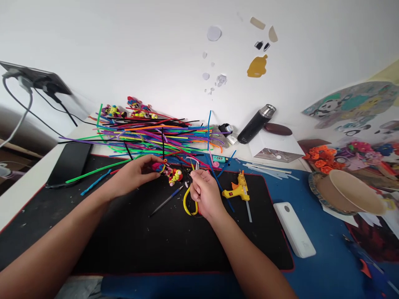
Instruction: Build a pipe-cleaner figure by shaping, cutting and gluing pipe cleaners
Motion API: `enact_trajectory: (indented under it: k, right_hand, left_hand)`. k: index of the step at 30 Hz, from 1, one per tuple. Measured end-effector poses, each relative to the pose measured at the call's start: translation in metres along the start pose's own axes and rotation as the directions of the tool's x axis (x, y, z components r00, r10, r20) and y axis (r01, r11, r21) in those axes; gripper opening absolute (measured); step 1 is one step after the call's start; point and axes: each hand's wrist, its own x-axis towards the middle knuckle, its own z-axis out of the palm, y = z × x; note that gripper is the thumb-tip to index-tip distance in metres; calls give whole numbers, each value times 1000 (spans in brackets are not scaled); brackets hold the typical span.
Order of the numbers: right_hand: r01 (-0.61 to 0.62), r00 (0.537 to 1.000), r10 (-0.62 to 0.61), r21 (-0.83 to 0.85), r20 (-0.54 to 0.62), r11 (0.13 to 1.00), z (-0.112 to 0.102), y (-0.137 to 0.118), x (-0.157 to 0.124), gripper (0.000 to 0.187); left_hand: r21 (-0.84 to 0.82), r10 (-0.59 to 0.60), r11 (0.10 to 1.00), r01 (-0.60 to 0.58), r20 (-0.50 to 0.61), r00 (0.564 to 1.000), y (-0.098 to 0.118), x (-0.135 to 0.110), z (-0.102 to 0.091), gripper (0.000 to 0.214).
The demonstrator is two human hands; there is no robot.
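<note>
A small figure of twisted pipe cleaners (174,177), in pink, blue, yellow and red, is just above the black mat. My left hand (141,176) pinches its left end between thumb and fingers. To its right my right hand (204,191) is closed, thumb against fingertips. A tiny dark bit shows at those fingertips, too small to name. Below the right hand lie yellow-handled scissors (186,204), partly covered by it. A pen (166,201) rests on the mat between my forearms.
Loose pipe cleaners (149,135) are heaped along the wall, with similar figures (140,109) behind. A yellow glue gun (238,190), glue sticks (274,171), a white power bank (294,229) and a black flask (257,123) are to the right. A phone (70,164) lies left.
</note>
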Motion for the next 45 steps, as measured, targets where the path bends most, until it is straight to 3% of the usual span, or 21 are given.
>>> enact_trajectory:
  k: [3,7,15,20,28,32,37,45]
  right_hand:
    - [5,1000,-5,9,-9,1000,1,-1,6,39]
    - [12,1000,-11,24,-23,1000,-3,-2,11,39]
    - [28,999,-27,40,-27,999,-15,0,15,38]
    - [23,999,-22,43,-30,999,-19,0,15,37]
    - [48,999,-48,-2,-20,999,-23,1,11,38]
    - [59,998,-60,-46,-17,997,-23,-2,9,35]
    - [41,999,-40,-91,4,995,-23,-2,7,35]
    - [17,996,-2,-169,89,985,-22,6,7,30]
  left_hand:
    - [-99,-58,993,68,99,993,6,5,7,52]
    - [-174,-114,975,139,146,983,12,7,12,57]
    - [-298,-125,933,203,263,957,2,6,12,85]
    - [-303,-145,935,185,147,978,3,13,28,72]
    - [-34,-81,996,85,109,991,9,21,41,61]
    - [-95,-3,995,-2,-55,998,7,18,36,54]
    - [-212,91,966,-150,-265,960,10,9,39,45]
    - [-160,154,966,-201,-268,951,12,-7,53,35]
